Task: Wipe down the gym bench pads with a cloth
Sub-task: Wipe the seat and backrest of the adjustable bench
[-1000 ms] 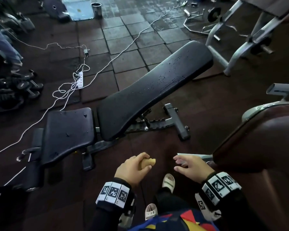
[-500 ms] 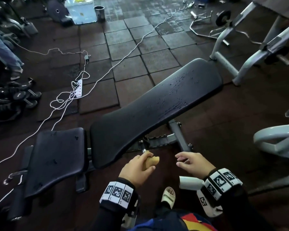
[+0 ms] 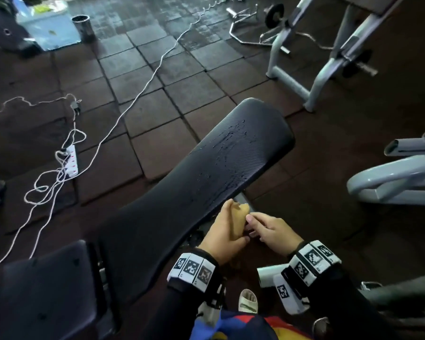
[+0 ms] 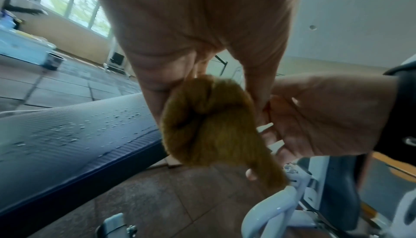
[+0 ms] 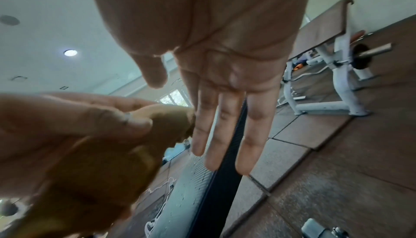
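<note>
Cloth first: a bunched mustard-yellow fuzzy cloth (image 4: 211, 122) sits balled in the left hand (image 3: 225, 235), whose grip is curled around it, a tail hanging below. Beside it the right hand (image 3: 271, 229) has its fingers (image 5: 223, 135) nearly straight and spread, their tips at the cloth but pinching nothing. Both hover just off the near edge of the long black ribbed back pad (image 3: 194, 192), where water droplets (image 3: 227, 146) bead toward the far end. The smaller black seat pad (image 3: 47, 295) lies to the near left. Wiping seems not yet begun; next, probably, the cloth must be opened out and pressed flat onto the wet pad.
</note>
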Tool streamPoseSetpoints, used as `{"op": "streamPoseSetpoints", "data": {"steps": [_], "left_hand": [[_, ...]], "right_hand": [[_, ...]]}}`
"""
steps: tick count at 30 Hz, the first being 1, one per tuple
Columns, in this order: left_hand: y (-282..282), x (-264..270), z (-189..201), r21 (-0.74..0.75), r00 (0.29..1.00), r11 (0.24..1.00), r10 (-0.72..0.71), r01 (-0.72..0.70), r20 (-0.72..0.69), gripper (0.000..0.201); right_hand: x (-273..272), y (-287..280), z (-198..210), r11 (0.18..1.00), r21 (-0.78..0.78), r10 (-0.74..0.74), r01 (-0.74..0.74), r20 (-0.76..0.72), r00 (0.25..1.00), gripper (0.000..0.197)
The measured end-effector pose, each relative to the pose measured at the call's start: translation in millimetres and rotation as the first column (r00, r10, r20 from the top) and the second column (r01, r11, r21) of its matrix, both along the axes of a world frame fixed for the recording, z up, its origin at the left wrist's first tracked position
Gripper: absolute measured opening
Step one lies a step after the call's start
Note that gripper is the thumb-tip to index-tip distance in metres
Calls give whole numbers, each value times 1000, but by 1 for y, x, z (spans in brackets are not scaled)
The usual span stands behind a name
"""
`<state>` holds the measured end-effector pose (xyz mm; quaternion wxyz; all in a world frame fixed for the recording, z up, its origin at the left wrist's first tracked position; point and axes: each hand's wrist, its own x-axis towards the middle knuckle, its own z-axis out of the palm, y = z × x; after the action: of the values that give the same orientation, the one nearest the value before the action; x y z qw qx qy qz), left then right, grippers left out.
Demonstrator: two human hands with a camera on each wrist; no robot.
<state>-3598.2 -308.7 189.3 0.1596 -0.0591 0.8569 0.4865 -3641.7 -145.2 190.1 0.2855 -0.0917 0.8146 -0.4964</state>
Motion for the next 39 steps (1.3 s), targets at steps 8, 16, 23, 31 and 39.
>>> {"op": "streamPoseSetpoints", "data": {"steps": [8, 16, 23, 31, 39], "left_hand": [[-9, -97, 8, 182, 972, 955, -232, 233, -27, 87], [-26, -179, 11, 183, 934, 918, -331, 351, -132, 73], [-69, -233, -17, -566, 855, 704, -519, 429, 4, 86], [-118, -247, -49, -569, 852, 688, -521, 450, 43, 101], [-136, -253, -52, -426, 828, 732, -556, 532, 79, 107]], "right_hand": [[-57, -16, 8, 964, 68, -253, 256, -52, 966, 25], [-129, -36, 20, 810, 154, -496, 565, -333, 802, 34], [-177, -30, 8, 538, 352, -518, 766, -578, 630, 50], [-195, -39, -15, 585, 305, -306, 751, -775, 553, 41], [-175, -80, -55, 530, 631, 186, 566, -738, 649, 57]]}}
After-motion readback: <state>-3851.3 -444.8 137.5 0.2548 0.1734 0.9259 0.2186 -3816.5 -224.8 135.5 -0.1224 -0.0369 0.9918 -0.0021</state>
